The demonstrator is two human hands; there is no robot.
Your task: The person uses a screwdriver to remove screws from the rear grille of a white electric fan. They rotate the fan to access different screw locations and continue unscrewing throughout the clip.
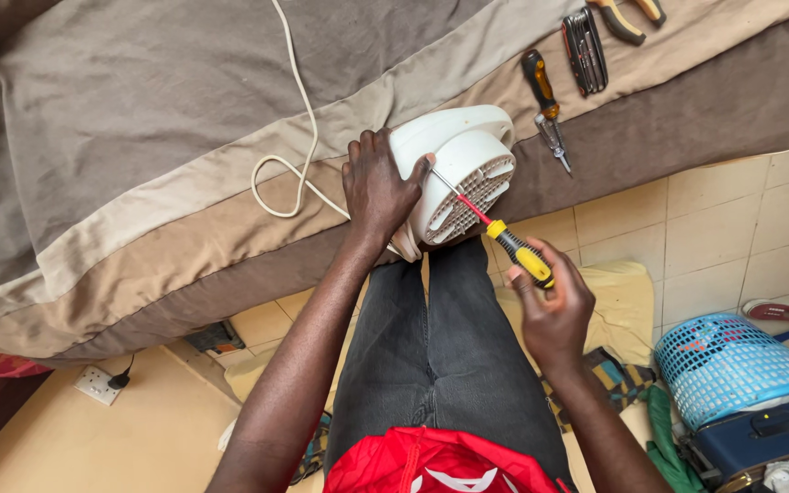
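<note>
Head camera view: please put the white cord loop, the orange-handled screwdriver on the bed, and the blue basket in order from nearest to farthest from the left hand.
From the left hand:
1. White cord loop, just left of it on the bed.
2. Orange-handled screwdriver, upper right on the bed.
3. Blue basket, lower right on the floor.

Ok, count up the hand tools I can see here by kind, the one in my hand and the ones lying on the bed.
Screwdrivers: 2, the yellow-and-black-handled screwdriver in the right hand and the orange-and-black-handled screwdriver on the bed
Metal pliers: 1
Folding key set, dark: 1
Orange-handled pliers at the top edge: 1
Total: 5
</note>
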